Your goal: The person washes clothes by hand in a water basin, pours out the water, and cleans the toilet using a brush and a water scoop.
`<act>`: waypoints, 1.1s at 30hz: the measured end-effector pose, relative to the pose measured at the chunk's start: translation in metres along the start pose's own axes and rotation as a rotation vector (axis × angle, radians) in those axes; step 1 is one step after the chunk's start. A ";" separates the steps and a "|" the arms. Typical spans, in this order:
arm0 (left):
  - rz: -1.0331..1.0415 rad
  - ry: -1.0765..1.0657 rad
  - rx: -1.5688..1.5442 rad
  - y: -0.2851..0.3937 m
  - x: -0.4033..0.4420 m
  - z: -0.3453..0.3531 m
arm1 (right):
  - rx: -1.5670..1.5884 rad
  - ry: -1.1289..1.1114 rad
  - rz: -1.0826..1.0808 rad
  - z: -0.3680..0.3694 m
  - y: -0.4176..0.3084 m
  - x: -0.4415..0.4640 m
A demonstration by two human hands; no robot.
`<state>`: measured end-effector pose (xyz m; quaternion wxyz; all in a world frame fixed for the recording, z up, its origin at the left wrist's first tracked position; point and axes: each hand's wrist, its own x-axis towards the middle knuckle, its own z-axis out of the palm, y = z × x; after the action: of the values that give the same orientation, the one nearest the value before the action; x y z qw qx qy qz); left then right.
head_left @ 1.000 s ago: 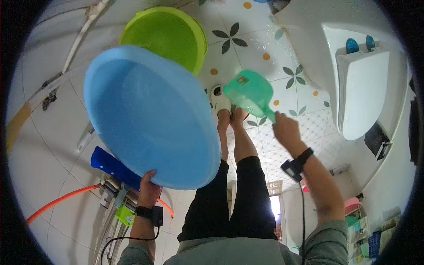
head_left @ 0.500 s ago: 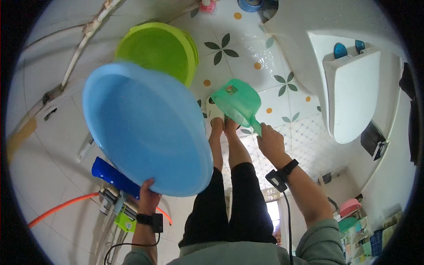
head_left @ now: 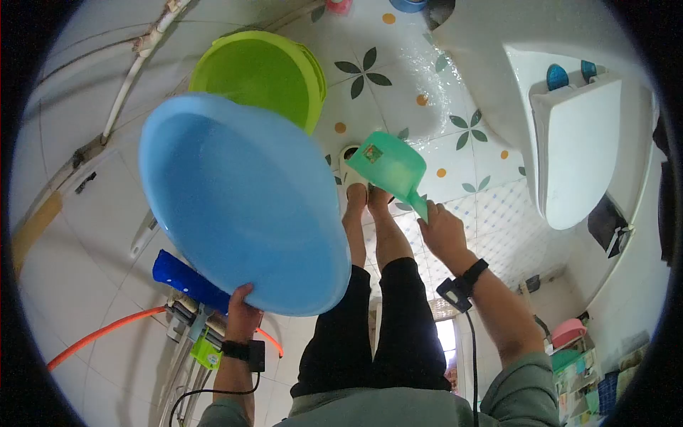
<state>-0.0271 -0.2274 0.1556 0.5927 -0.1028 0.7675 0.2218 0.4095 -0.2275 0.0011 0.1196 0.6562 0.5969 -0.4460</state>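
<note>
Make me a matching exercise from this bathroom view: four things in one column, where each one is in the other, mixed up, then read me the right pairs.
Column one
1. Large light-blue plastic basin
2. Translucent green plastic scoop
3. Round lime-green plastic tub
4. Thin orange hose

Column two
A. Held by its handle in the right hand
B. Curving across the lower left of the picture
C. Held at its rim by the left hand
D. Near the top of the picture, partly hidden by the basin

Right pairs: 1-C, 2-A, 3-D, 4-B.
</note>
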 end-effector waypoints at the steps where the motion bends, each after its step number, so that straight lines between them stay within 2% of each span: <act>1: 0.018 -0.013 0.005 0.001 -0.002 0.004 | 0.001 0.003 -0.007 0.003 -0.001 -0.001; 4: 0.071 0.059 -0.023 0.003 0.010 0.016 | -0.010 0.059 -0.028 0.016 -0.005 -0.002; 8: -0.054 -0.035 0.075 0.016 0.015 0.002 | -0.096 0.035 0.017 0.034 -0.006 -0.013; 16: -0.033 -0.036 0.108 0.026 0.030 -0.004 | -0.129 0.157 0.133 0.012 -0.021 -0.018; 19: -0.099 -0.029 0.118 0.030 0.033 -0.011 | -0.152 0.193 0.151 0.003 -0.021 -0.016; 22: -0.111 -0.103 0.022 0.029 0.044 -0.014 | -0.188 0.268 0.174 -0.001 -0.013 -0.010; 28: -0.039 -0.069 -0.075 0.041 0.076 0.008 | 0.200 0.367 0.217 -0.035 -0.039 -0.006; 33: 0.054 -0.117 -0.129 0.065 0.119 0.038 | 0.337 0.447 0.146 -0.061 -0.055 0.001</act>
<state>-0.0543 -0.1405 0.0490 0.6223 -0.1070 0.7182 0.2923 0.3872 -0.1704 0.0566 -0.0937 0.7901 0.4771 -0.3734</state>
